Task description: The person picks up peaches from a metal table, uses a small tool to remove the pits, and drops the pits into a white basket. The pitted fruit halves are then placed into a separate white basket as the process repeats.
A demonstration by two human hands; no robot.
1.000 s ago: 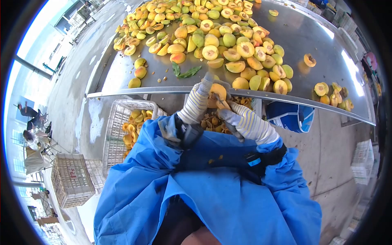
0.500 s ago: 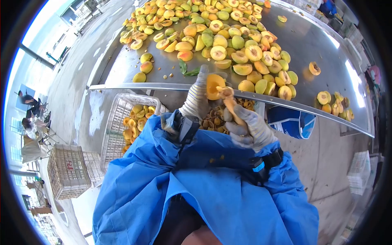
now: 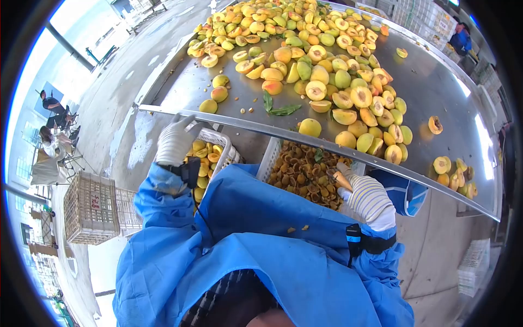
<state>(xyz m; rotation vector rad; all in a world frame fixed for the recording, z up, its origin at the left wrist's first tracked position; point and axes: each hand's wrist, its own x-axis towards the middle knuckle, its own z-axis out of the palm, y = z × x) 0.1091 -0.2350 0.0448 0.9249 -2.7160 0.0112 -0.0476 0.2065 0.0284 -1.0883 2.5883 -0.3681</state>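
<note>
My left hand [image 3: 175, 141], in a striped white glove, is over the white crate [image 3: 227, 148] of yellow peach halves [image 3: 204, 161]. Its fingers are apart and nothing shows in them. My right hand [image 3: 366, 191], gloved alike, is closed around a wooden-handled pitting tool [image 3: 343, 182]. The tool's head is hard to make out. Below and beside that hand, a second white crate [image 3: 266, 163] is full of brown peach pits [image 3: 305, 173]. Many cut peaches [image 3: 316, 90] lie heaped on the metal table [image 3: 185, 82] in front of me.
A raised metal rim [image 3: 261, 128] runs along the table's near edge. Green leaves [image 3: 280, 109] and a lone peach [image 3: 310, 127] lie near it. A blue bag [image 3: 400, 191] is under the table at right. Stacked crates [image 3: 92, 207] stand on the floor at left; seated people are beyond.
My left hand has gone left from above the pit crate to the peach-half crate, and the peach half has left it. My right hand has moved right and lower, still with the tool.
</note>
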